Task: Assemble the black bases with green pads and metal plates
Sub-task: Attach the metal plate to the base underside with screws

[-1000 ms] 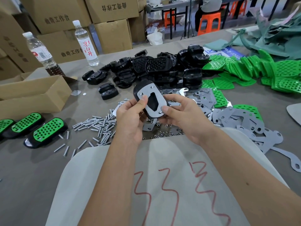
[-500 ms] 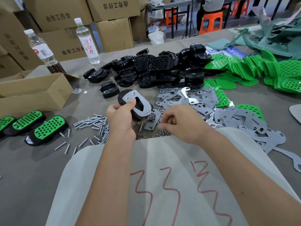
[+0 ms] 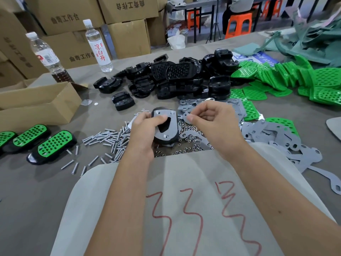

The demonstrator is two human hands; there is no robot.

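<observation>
Above the tabletop's near edge, your left hand (image 3: 145, 130) grips the black oval base with its grey metal plate (image 3: 164, 126); your right hand's (image 3: 212, 122) curled fingers may pinch something unseen, so the unfastened plate could slide.

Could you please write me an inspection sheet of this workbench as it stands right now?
Surface: grey table; a pale sheet with red scrawl lies at the near edge.
Job's things: pile of black bases; green pads heaped on the right; loose metal plates; screws and nuts scattered; finished units on the left.
Clutter: two water bottles, open carton.
Grippers: left hand holds a base with plate fitted; right hand pinches something too small to identify.
Cables: nothing seen.
Surroundings: stacked cardboard boxes, orange stools, a seated person behind.
</observation>
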